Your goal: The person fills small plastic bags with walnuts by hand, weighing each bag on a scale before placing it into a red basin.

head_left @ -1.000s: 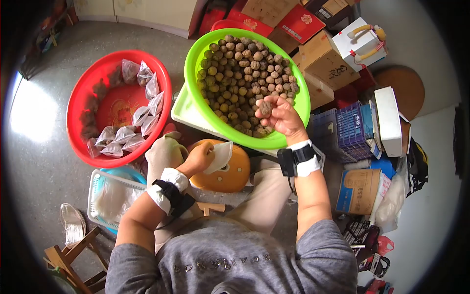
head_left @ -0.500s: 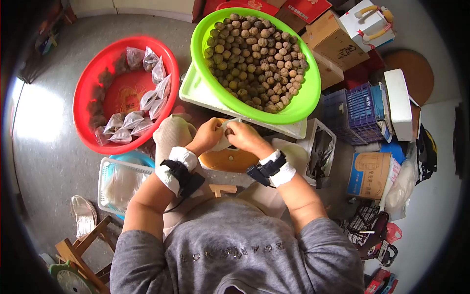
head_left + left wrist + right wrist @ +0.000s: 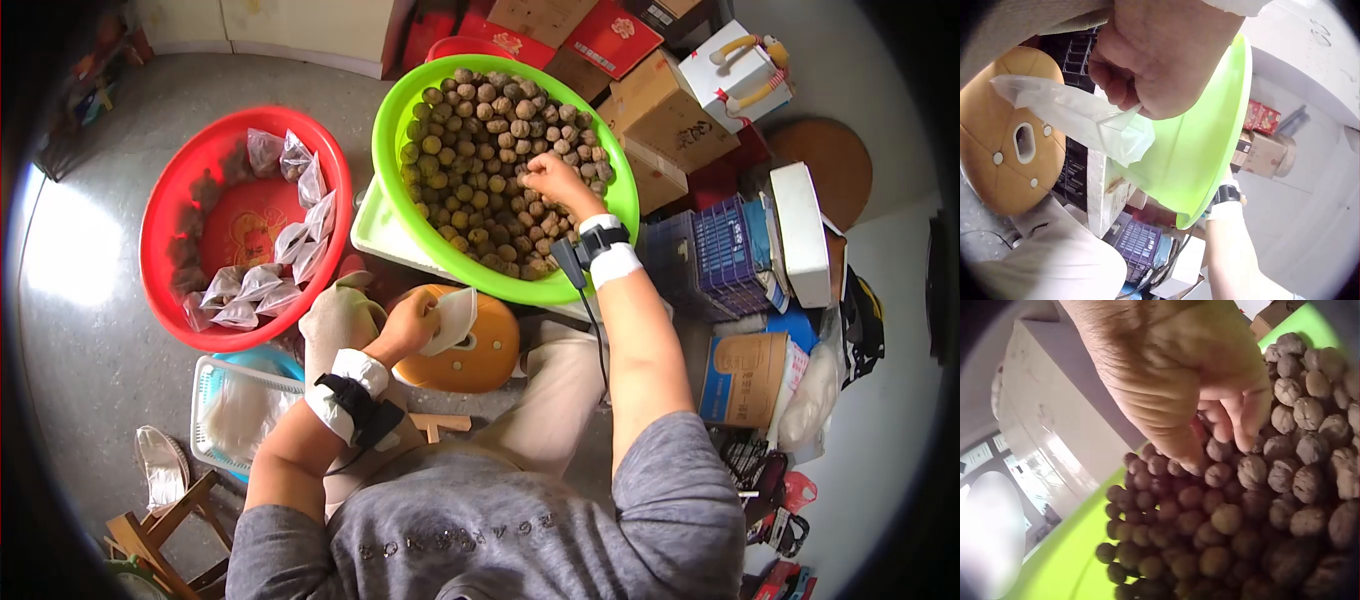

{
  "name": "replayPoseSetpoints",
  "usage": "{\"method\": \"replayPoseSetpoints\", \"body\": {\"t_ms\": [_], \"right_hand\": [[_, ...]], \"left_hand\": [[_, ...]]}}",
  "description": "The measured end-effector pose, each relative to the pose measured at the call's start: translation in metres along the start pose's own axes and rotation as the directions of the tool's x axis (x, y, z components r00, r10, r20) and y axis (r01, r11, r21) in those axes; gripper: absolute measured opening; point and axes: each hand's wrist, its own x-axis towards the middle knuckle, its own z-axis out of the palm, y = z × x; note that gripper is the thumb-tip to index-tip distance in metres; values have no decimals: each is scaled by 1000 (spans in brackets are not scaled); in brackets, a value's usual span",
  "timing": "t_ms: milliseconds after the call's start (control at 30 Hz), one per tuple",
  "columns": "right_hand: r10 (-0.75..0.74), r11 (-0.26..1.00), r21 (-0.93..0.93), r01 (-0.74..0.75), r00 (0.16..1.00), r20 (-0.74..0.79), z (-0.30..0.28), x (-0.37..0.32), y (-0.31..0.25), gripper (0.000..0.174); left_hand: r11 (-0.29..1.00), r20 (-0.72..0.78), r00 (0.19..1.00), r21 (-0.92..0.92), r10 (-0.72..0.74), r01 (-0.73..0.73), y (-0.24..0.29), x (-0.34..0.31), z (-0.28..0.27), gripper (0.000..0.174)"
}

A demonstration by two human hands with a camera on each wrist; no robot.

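Note:
My left hand [image 3: 408,326] pinches a small clear plastic bag [image 3: 453,322] by its edge, above the orange stool between the knees. In the left wrist view the bag [image 3: 1079,119] hangs from the curled fingers, beside the green basin. My right hand [image 3: 560,186] reaches into the lime-green basin [image 3: 384,130], which holds a broad layer of walnuts [image 3: 480,150]. In the right wrist view its thumb and fingers [image 3: 1247,437] point down at the walnuts, spread apart, with a walnut [image 3: 1218,450] showing in the gap between them.
At the left stands a red basin [image 3: 158,210] with several filled plastic bags [image 3: 267,150] round its inside. A white basket [image 3: 200,420] of plastic bags sits nearer. A white foam box [image 3: 385,230] supports the green basin. Cartons [image 3: 670,115] and a purple crate [image 3: 720,250] line the right.
A second ago my right hand held a walnut over the basin. Half a second ago it met the left hand at the bag. Now it is back among the walnuts.

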Motion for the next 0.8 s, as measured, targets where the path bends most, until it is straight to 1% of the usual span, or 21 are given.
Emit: {"method": "replayPoseSetpoints", "body": {"t_ms": [33,67,100,167,200,233,300,333,367,400,433,467,500,567,600,633,700,733,767,800], "right_hand": [[-82,987,-145,69,993,-86,4,15,14,35],[-57,962,-271,32,995,-87,9,31,29,43],[-94,939,-338,63,993,-77,13,36,29,38],[34,845,-535,7,997,67,20,47,28,34],[-14,823,-566,46,998,60,24,44,28,31],[5,782,-623,16,999,32,29,42,26,30],[-58,771,-635,51,998,10,34,48,38,27],[-88,799,-599,58,996,-21,33,49,41,25],[-68,846,-532,31,996,-50,30,51,45,25],[56,990,-132,-50,997,45,21,50,43,20],[135,943,277,-182,974,181,11,43,32,14],[88,768,619,-167,984,157,6,30,22,16],[40,600,779,-185,979,201,-3,18,13,16],[-88,327,934,-147,979,184,-14,-18,-11,19],[-175,247,959,-141,967,187,-16,-32,-15,23],[-300,173,975,-139,936,186,-14,-49,-24,27],[-427,33,981,-193,884,189,-1,-87,-43,30],[-434,42,978,-202,878,200,11,-102,-47,30],[-439,48,975,-215,872,214,24,-117,-49,30],[-424,77,967,-242,870,251,39,-130,-50,31]], "left_hand": [[1000,9,1000,-23,-3,3,1,-1,-1,22],[1000,6,1000,-16,-5,5,-1,0,0,22],[1000,5,1000,-8,-9,9,-2,1,-1,21],[998,24,999,-45,-47,48,0,1,-1,21],[996,35,997,-63,-64,66,2,1,-2,20],[997,25,999,-72,-41,42,0,2,-1,19],[996,10,1000,-84,11,-11,-4,3,2,18],[998,-9,1000,-60,26,-26,-3,3,3,18],[999,0,1000,-48,24,-24,-3,3,2,18],[999,15,1000,-36,21,-20,-1,3,0,18],[1000,35,999,-26,18,-17,1,1,0,19],[999,24,999,-23,39,-38,-1,1,1,18],[999,22,999,-26,32,-31,-1,1,1,18],[999,20,1000,-31,22,-22,1,0,1,17],[998,7,999,-45,43,-43,1,-1,2,16],[998,-1,999,-42,46,-46,1,-1,3,16],[999,-12,999,-29,35,-35,-3,1,6,15],[997,-39,996,-31,75,-76,-4,0,6,15],[998,-13,1000,-51,27,-28,-6,-1,6,18],[997,-17,1000,-72,26,-27,-8,-1,6,19]]}}
